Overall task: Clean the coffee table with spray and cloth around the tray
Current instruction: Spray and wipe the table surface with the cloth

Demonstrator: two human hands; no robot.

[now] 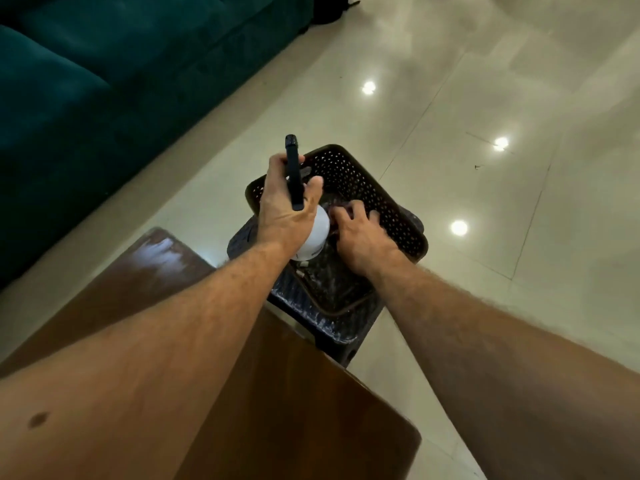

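My left hand (287, 206) grips a spray bottle (317, 237) with a white body and a black head (293, 168), held over a dark perforated basket (374, 199). My right hand (360, 230) reaches down into that basket, fingers curled on something dark that I cannot make out. The basket stands on a dark plastic stool (332, 323) just past the end of the brown wooden coffee table (304, 403). My forearms cover much of the table top. No tray or cloth shows clearly.
A dark green sofa (104, 81) runs along the left side. Glossy cream floor tiles (485, 168) with light reflections spread to the right and beyond. A dark object (332, 8) lies at the sofa's far end.
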